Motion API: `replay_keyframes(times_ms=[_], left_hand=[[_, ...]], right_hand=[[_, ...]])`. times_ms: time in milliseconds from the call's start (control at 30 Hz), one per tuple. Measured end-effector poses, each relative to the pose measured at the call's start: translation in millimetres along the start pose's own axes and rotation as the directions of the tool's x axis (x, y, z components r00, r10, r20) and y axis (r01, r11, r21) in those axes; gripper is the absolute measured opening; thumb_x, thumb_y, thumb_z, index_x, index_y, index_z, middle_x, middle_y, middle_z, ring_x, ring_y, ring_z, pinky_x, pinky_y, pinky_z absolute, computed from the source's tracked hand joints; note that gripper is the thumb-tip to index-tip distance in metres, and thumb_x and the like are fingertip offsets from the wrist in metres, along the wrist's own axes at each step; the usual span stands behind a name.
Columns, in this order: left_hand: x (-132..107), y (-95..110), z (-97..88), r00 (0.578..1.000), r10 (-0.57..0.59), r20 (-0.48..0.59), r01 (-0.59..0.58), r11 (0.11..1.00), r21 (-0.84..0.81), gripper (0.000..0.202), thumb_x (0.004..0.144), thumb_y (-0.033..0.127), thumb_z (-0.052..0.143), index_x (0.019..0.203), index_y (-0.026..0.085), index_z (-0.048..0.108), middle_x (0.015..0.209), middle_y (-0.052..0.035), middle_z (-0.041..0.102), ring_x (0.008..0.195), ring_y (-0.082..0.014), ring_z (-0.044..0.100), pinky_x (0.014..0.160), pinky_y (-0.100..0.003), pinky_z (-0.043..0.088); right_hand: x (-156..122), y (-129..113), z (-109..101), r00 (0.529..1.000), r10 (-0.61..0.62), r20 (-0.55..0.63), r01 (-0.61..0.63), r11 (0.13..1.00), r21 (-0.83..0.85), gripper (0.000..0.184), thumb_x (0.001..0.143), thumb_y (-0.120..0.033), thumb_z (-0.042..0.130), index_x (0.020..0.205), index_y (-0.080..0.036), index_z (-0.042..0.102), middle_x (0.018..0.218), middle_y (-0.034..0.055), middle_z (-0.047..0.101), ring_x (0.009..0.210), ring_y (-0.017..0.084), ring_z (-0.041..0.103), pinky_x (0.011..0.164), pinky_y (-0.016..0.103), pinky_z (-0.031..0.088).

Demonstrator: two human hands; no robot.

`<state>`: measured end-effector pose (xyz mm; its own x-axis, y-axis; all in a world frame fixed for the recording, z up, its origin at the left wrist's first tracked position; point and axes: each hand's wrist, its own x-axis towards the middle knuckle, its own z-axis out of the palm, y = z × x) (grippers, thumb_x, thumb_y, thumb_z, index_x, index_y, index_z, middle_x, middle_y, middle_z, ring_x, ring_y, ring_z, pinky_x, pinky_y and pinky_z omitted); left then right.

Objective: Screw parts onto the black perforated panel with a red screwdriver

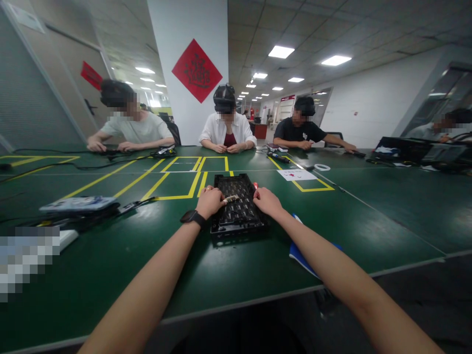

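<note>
Room here on the green table [387,216] between the black tray [239,228] and the near edge! The left hand [210,200] pinches a small pale strip [232,198] over the tray; the right hand [268,201] curls at its right rim, beside something red [255,186], whether gripping it I can't tell.

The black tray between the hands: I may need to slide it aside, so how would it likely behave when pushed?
The black tray is probably stiff, as its edges run straight. It seems unlikely to tip, sitting low and broad on the green table. It may slide readily, since that surface looks glossy.
</note>
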<state>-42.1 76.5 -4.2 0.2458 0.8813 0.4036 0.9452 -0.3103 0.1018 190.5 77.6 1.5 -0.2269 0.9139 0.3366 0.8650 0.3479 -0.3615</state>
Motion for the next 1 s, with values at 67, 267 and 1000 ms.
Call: replay_keyframes(times_ms=[67,267,1000], left_hand=[[-3.1,0.1,-2.0,0.998,0.033,-0.053,-0.034,0.999,-0.008,0.018,0.070,0.036,0.061,0.077,0.020,0.069,0.088,-0.0094,0.065,0.097,-0.0299,0.049,0.085,-0.043,0.033],[-13.2,2.4,-16.0,0.954,0.223,-0.200,-0.245,0.965,-0.095,0.023,0.075,0.033,0.059,0.094,0.021,0.064,0.095,-0.0055,0.064,0.099,-0.0247,0.048,0.089,-0.041,0.034],[-17.0,-12.3,-1.3,0.950,-0.049,-0.307,-0.063,0.937,-0.344,0.036,0.089,0.037,0.033,0.113,0.018,0.051,0.113,-0.0078,0.056,0.109,-0.0198,0.046,0.097,-0.037,0.033]], right_hand=[[-1.0,-2.2,-2.1,0.997,-0.044,-0.061,0.043,0.999,-0.010,0.011,0.076,-0.024,0.052,0.084,-0.018,0.058,0.095,0.0077,0.057,0.081,0.018,0.053,0.068,0.028,0.039],[-0.7,-11.5,-9.1,0.917,-0.367,-0.157,0.381,0.921,0.076,0.016,0.079,-0.027,0.054,0.092,-0.019,0.060,0.095,0.0052,0.059,0.095,0.019,0.050,0.086,0.033,0.037],[-8.2,-28.8,-19.0,0.891,-0.453,-0.019,0.420,0.808,0.414,0.020,0.075,-0.033,0.062,0.083,-0.014,0.065,0.083,0.0040,0.064,0.078,0.013,0.055,0.075,0.027,0.041]])
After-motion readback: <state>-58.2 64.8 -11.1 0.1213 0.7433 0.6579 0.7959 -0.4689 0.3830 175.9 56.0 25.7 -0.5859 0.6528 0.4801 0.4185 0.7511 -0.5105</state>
